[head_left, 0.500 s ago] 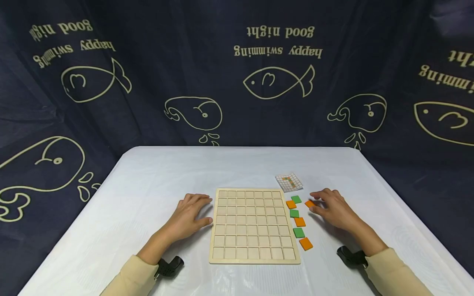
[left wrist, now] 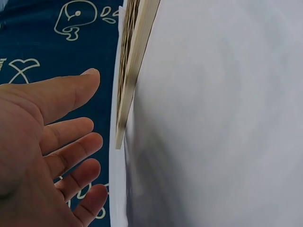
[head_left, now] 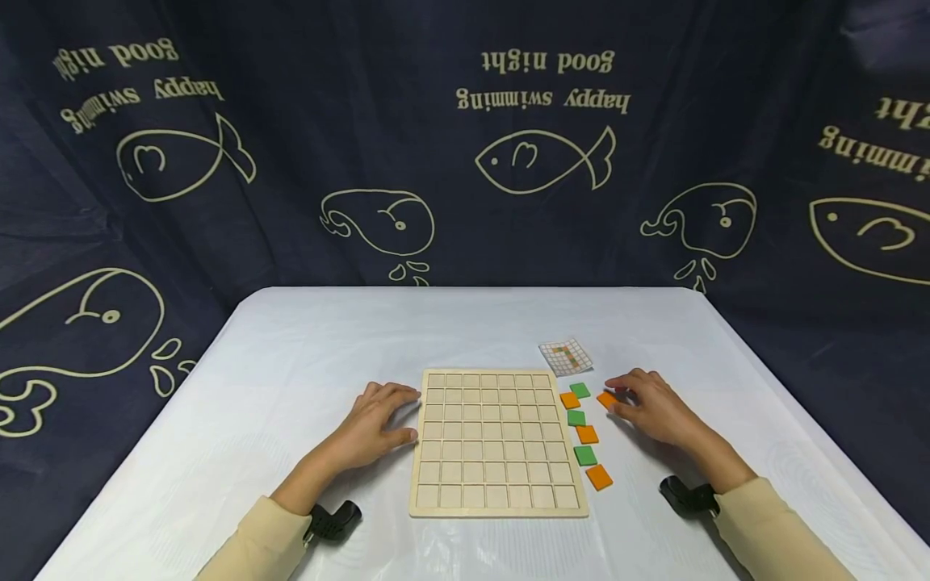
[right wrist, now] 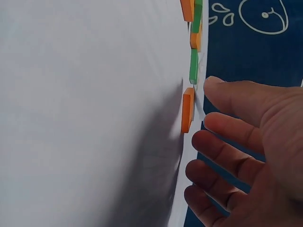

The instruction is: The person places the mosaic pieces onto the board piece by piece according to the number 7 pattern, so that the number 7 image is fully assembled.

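Note:
A light wooden grid board (head_left: 499, 512) with square cells lies flat on the white table. My left hand (head_left: 370, 428) is at the board's left edge, fingers relaxed and slightly spread, holding nothing; in the left wrist view the thumb (left wrist: 71, 94) and fingers are apart. On the right, my right hand (head_left: 657, 410) hovers beside an orange square tile (head_left: 606, 399), thumb and fingers loosely bent around it without a grip. The right wrist view shows that orange tile (right wrist: 187, 111) beyond the separated fingertips.
Several loose green tiles (head_left: 584, 456) and orange tiles (head_left: 599, 478) lie along the board's right side. A small paper card (head_left: 567, 357) printed with a coloured grid pattern sits behind them. A dark fish-print cloth (head_left: 407, 105) hangs behind the table.
The view has shifted very slightly. Both hands stay nearly where they were, and no tile has visibly moved on the table.

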A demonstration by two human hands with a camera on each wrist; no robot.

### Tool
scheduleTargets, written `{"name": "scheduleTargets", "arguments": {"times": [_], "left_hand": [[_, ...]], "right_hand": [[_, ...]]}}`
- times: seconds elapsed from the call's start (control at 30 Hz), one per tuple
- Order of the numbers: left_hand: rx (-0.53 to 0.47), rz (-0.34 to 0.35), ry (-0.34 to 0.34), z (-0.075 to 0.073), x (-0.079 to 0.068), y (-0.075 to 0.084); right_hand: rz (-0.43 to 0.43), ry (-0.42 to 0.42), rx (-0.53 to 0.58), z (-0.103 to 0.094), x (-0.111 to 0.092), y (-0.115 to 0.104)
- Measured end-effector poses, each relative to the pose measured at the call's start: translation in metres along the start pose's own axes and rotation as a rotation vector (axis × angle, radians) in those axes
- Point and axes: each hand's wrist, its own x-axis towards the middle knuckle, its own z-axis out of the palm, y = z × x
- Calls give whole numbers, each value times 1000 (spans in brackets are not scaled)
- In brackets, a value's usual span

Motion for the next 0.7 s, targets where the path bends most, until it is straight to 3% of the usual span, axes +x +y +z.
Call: {"name": "scheduleTargets", "arguments": {"times": [0.7], "left_hand": [[-132, 3, -70, -1, 2, -4]], "right_hand": [[-28, -36, 10, 1, 4, 6]]}}
